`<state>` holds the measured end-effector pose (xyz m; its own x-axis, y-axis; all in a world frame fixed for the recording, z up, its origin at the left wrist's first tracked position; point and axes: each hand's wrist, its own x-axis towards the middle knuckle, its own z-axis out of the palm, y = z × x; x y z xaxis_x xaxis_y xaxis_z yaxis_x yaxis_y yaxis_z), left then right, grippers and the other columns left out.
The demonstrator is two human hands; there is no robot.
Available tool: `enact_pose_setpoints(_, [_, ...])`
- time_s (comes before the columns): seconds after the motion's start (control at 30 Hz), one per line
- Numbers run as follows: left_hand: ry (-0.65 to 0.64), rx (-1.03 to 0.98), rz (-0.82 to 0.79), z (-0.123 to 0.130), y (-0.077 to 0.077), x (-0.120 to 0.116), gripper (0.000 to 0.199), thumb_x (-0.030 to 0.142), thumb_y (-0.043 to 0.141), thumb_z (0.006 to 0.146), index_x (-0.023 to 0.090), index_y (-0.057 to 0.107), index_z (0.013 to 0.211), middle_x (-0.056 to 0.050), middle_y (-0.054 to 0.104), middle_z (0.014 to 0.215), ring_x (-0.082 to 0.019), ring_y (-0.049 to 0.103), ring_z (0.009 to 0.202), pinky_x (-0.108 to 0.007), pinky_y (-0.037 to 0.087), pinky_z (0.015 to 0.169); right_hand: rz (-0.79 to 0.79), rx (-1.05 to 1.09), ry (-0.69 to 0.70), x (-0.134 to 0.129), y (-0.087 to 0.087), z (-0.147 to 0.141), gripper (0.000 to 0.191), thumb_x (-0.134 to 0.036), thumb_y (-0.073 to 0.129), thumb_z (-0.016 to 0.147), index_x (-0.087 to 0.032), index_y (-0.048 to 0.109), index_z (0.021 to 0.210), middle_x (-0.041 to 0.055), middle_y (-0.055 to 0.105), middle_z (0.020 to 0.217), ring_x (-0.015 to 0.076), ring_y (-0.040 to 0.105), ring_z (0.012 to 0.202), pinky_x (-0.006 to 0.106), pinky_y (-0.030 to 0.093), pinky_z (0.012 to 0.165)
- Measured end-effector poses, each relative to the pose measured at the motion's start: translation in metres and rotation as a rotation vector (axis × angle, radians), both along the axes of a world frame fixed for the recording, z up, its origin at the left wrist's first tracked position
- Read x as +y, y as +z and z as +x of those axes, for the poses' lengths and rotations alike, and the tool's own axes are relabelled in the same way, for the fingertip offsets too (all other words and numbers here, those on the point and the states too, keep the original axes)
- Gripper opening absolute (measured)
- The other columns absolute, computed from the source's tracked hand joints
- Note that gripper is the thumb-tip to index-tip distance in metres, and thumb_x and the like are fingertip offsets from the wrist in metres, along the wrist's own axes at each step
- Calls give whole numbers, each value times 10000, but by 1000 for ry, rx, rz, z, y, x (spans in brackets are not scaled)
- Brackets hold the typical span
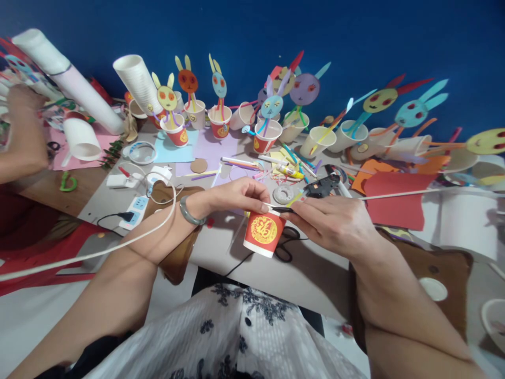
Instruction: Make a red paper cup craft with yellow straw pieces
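Note:
A red paper cup (265, 231) with a gold round emblem and a white band hangs over the table's front. My left hand (246, 193) pinches its rim from the left, fingers closed. On the right side of the rim, my right hand (333, 223) is closed around a thin black tool (283, 209). The tool's tip touches or lies close to the cup's rim; its kind is mostly hidden by the fingers. Behind the cup lie a roll of clear tape (283, 194) and a black glue gun (323, 185).
Paper cups with rabbit-faced figures, such as a blue one (272, 107), line the blue wall. A white cable (158, 223) crosses over my left arm. A power strip (136, 210) lies left. Red paper (394, 200) lies right. Another person's hand (26, 102) is at far left.

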<state>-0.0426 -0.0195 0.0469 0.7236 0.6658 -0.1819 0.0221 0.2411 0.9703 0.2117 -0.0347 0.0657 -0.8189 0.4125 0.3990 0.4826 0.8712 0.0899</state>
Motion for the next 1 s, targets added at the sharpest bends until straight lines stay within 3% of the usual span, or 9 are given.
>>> enact_pose_setpoints(0.23, [16,-2,-7,0,1,-1,340,378,886,692,125,664,747,12,629,671,-63,524,606,-208,389,576,13,28,6,2,0,-1,399,-400,500,1054,-204,612,725,-11,614,584,108,481,503,293,315,525])
enact_pose_setpoints(0.33, [44,-15,-6,0,2,-2,345,382,882,704,121,664,761,14,620,685,-64,529,624,-204,396,586,-105,129,-64,4,-2,-1,401,-454,496,1042,-218,630,747,-1,598,566,123,495,500,296,329,515])
enact_pose_setpoints(0.5, [109,-109,37,2,-5,0,346,416,850,767,117,686,824,-8,651,767,-76,570,679,-210,448,639,-387,508,-158,1,-6,-7,287,-476,643,954,-212,675,847,-10,624,594,109,494,468,269,357,459])
enact_pose_setpoints(0.63, [248,-193,176,7,-17,2,359,435,851,773,127,671,816,-8,645,775,-87,584,711,-221,481,684,-467,654,-204,-4,-12,-19,245,-424,793,831,-198,706,868,-12,689,660,110,543,499,244,377,447])
enact_pose_setpoints(0.83, [398,-127,503,16,-31,-3,295,422,744,882,138,668,857,-25,660,796,-97,590,724,-222,493,661,-419,692,-293,-5,-27,-30,161,-351,756,853,-205,760,920,6,743,706,123,598,528,246,438,508])
enact_pose_setpoints(1.0, [448,-17,739,17,-35,-9,211,355,679,928,145,694,924,-53,715,835,-113,631,735,-234,517,665,-349,681,-317,-5,-36,-29,117,-305,716,853,-207,752,906,6,730,682,132,601,524,253,429,510])
